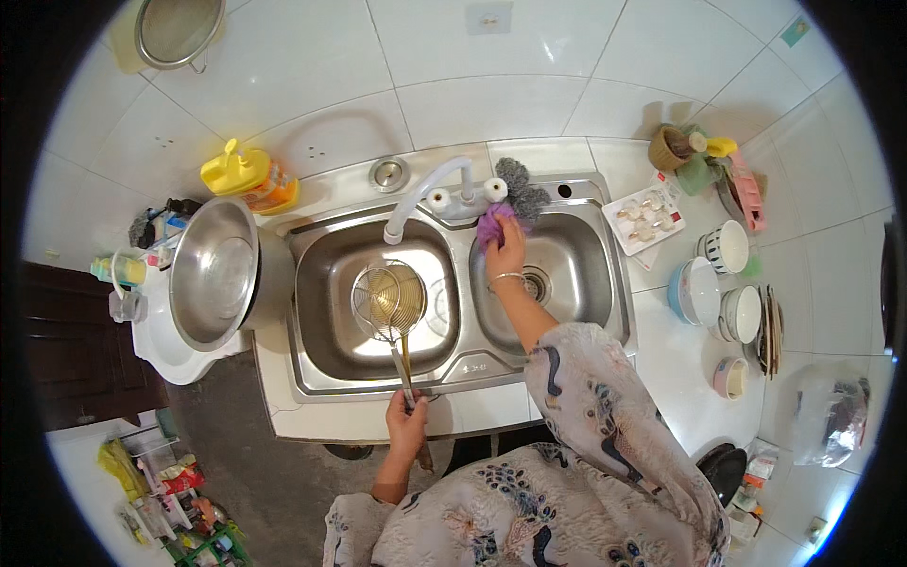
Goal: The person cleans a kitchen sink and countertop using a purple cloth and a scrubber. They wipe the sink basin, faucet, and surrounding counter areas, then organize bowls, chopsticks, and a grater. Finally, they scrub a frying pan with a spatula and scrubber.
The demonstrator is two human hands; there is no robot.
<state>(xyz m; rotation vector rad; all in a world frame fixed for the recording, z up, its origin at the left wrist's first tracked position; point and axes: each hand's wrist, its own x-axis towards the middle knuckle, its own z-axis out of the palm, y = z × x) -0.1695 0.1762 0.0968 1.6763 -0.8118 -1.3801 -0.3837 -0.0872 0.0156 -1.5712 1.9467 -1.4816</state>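
Note:
My left hand (406, 425) is closed round the handle end of a wire skimmer (385, 298) at the front edge of the sink. The skimmer's round mesh head hangs over the left basin (326, 326); a second, golden handle seems to lie alongside the first. My right hand (507, 248) reaches to the back of the right basin (590, 274), with its fingers closed on a purple scrubbing cloth (489, 227). Grey scouring pads (521, 192) sit just behind it, beside the white tap (416, 203). The tap's spout points over the left basin.
A large steel bowl (215, 274) leans at the left, near a yellow jug (248, 178). On the right counter stand several bowls (699, 288), stacked plates (770, 331) and a white tray (644, 219). A round drain strainer (388, 173) lies behind the left basin.

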